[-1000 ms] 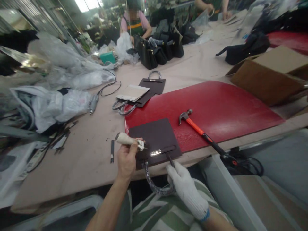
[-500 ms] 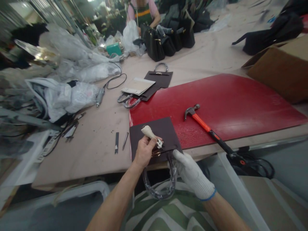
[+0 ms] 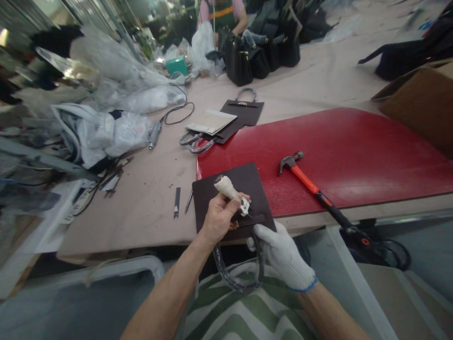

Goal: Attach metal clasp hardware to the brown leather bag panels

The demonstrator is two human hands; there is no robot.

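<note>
Bare, my left hand (image 3: pixel 218 218) is closed around an awl (image 3: pixel 226 187) with a bulbous handle wrapped in white. Its thin point angles down to the right, close over the dark brown bag panel (image 3: pixel 208 193); whether it touches I cannot tell. A narrow strap (image 3: pixel 255 219) and gold-coloured hardware (image 3: pixel 233 225) are on the panel beneath that hand. My right hand (image 3: pixel 283 252), in a white knit glove, pinches the panel's near edge beside the base of the plastic-wrapped bag handle (image 3: pixel 239 284). This handle hangs over the table edge towards my lap.
A claw hammer (image 3: pixel 307 182) lies across the red mat (image 3: pixel 354 156). Left of the panel are a flat dark strip (image 3: pixel 177 203) and a thin metal rod (image 3: pixel 188 202). More bag panels (image 3: pixel 244 113) lie farther back. Black bags (image 3: pixel 239 61) stand near another person (image 3: pixel 222 14).
The awl and my left hand have shifted slightly right over the panel. More of the strap and hardware shows. My right hand keeps its hold on the near edge; the camera view has shifted.
</note>
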